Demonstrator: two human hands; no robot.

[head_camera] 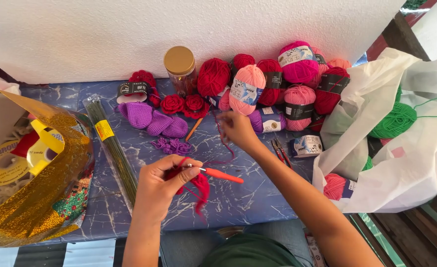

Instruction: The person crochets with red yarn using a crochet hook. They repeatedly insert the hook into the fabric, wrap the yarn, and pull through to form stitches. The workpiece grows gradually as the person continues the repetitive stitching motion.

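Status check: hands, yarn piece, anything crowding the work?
Left hand grips red crochet piece and orange-handled hook. Right hand pulls red yarn strand taut. Snips and purple flower lie nearby, apart.

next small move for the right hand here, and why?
Probably draw the right hand back toward the left hand. The left hand pinches a small red crochet piece together with the orange-handled hook, while the right hand is stretched out by the yarn balls, holding the red strand away from the work. The hook has no hand free to drive it.
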